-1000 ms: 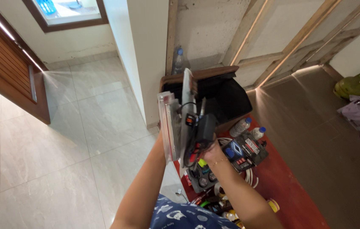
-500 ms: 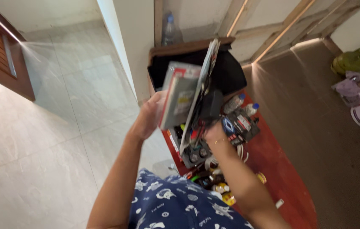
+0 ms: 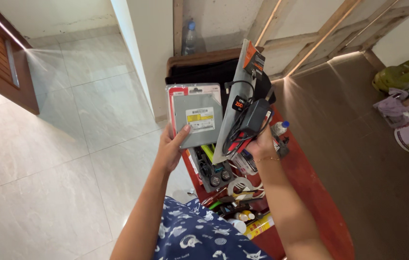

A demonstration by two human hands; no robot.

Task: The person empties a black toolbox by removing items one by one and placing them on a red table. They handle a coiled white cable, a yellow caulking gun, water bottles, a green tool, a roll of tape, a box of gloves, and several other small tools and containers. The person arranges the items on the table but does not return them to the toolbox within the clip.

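The flat grey metal drive sealed in a clear blister pack with red edging is held up in front of the person, face toward the camera, above the near end of the red wooden table. The left hand grips it from below, thumb pressed on the front. Just beside it, the right hand is closed around a long grey card-backed package together with a black power adapter and its looped cable, both tilted upright. Under the hands the table is crowded: a tray of small tools, a roll of tape, bottles and cans. A black bag lies at the far end, with a plastic water bottle against the wall behind. The floor is pale tile on the left, darker on the right, where a green gas cylinder stands.

Half a second ago the drive pack was angled away; it is now turned flat toward the camera.
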